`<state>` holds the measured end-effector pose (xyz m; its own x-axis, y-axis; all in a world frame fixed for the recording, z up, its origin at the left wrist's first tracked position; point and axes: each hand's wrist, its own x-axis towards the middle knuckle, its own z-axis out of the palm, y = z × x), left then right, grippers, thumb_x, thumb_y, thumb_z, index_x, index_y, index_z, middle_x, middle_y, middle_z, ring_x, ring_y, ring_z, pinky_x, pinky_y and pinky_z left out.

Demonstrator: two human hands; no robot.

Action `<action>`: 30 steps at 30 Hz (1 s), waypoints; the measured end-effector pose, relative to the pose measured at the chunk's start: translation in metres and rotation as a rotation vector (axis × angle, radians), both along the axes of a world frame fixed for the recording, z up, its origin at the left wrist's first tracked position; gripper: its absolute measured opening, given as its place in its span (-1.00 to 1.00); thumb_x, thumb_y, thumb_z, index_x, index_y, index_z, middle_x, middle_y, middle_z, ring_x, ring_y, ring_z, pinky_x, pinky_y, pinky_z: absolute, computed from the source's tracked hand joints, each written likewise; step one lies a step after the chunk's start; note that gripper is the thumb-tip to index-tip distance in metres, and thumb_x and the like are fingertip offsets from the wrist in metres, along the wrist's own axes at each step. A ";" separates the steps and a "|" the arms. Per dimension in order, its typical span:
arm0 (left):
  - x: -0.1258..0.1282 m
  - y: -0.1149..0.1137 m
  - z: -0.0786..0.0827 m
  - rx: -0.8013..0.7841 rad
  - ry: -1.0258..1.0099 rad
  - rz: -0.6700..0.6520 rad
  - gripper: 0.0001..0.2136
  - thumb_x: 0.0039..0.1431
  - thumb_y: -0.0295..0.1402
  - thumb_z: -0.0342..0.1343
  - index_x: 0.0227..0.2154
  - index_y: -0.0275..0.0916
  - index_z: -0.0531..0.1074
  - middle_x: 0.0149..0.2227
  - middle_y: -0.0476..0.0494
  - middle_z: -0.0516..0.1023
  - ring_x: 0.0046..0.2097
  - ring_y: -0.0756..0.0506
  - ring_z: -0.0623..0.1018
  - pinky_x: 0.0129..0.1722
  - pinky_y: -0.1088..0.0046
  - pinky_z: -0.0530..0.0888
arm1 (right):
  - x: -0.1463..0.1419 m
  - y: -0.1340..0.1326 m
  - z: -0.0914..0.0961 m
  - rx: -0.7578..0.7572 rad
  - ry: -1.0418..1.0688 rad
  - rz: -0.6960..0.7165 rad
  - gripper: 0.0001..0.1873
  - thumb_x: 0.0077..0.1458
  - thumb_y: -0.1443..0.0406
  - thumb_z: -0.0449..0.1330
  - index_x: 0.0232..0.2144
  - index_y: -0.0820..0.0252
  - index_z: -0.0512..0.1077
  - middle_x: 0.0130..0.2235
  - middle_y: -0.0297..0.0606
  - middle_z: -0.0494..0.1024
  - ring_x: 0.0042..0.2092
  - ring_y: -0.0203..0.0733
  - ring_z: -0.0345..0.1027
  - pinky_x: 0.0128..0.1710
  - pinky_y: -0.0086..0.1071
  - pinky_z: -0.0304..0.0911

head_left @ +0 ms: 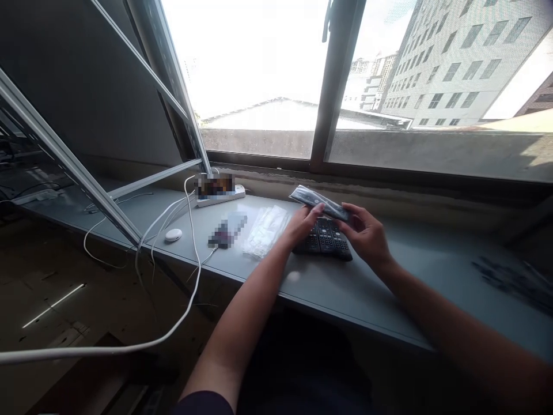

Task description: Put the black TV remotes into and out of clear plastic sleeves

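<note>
Both hands hold a dark remote control in a clear plastic sleeve (323,203), raised and tilted above the table. My left hand (301,223) grips its near side, thumb lying on top. At the other end, the fingers and thumb of my right hand (366,231) pinch the sleeve. Beneath them several black remote controls (325,241) lie side by side on the grey table, partly hidden by my hands. A pile of clear plastic sleeves (266,230) lies just left of my left forearm.
A white power strip (221,196), a blurred-out object on a cable (227,230) and a white round device (173,235) are at the left. A loose white cable (196,276) hangs over the front edge. Metal rack posts (99,196) rise leftward; dark items (510,279) lie right.
</note>
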<state>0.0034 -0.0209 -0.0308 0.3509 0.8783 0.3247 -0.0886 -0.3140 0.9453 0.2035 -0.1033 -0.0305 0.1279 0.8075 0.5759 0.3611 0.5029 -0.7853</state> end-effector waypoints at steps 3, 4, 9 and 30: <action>0.004 0.007 -0.002 -0.168 -0.087 -0.021 -0.46 0.40 0.21 0.20 -0.21 -0.26 0.62 -0.22 -0.30 0.74 -0.16 -0.22 0.74 -0.27 0.37 0.57 | -0.001 0.000 -0.001 -0.040 -0.025 0.033 -0.31 0.20 -0.03 0.54 0.28 0.07 0.60 0.11 -0.02 0.74 0.08 0.27 0.69 0.22 0.22 0.57; 0.005 0.008 -0.003 -0.197 -0.119 -0.023 -0.47 0.39 0.21 0.22 -0.23 -0.26 0.61 -0.23 -0.30 0.74 -0.20 -0.21 0.73 -0.33 0.39 0.55 | -0.001 0.000 -0.002 -0.051 -0.036 0.036 -0.30 0.19 -0.03 0.55 0.28 0.07 0.59 0.12 -0.02 0.73 0.08 0.27 0.69 0.22 0.22 0.57; 0.004 0.011 -0.002 -0.263 -0.240 0.043 -0.59 0.36 0.05 0.30 -0.24 -0.28 0.57 -0.22 -0.29 0.74 -0.25 -0.16 0.73 -0.39 0.43 0.54 | 0.001 0.005 -0.005 -0.107 -0.074 0.045 -0.29 0.14 -0.02 0.58 0.26 0.05 0.61 0.12 -0.05 0.74 0.03 0.24 0.70 0.19 0.19 0.58; 0.006 0.001 -0.004 -0.177 -0.122 -0.088 -0.43 0.20 -0.06 0.52 0.14 -0.27 0.55 -0.04 -0.27 0.77 -0.31 -0.07 0.69 -0.45 0.51 0.53 | 0.004 0.002 0.006 -0.368 0.086 0.174 -0.16 0.24 -0.20 0.48 0.38 0.06 0.51 -0.10 -0.13 0.80 -0.04 0.21 0.72 -0.04 0.00 0.66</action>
<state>0.0091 -0.0196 -0.0349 0.3960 0.8933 0.2126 -0.2254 -0.1299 0.9656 0.2073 -0.1009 -0.0249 0.0059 0.9712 0.2383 0.2206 0.2312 -0.9476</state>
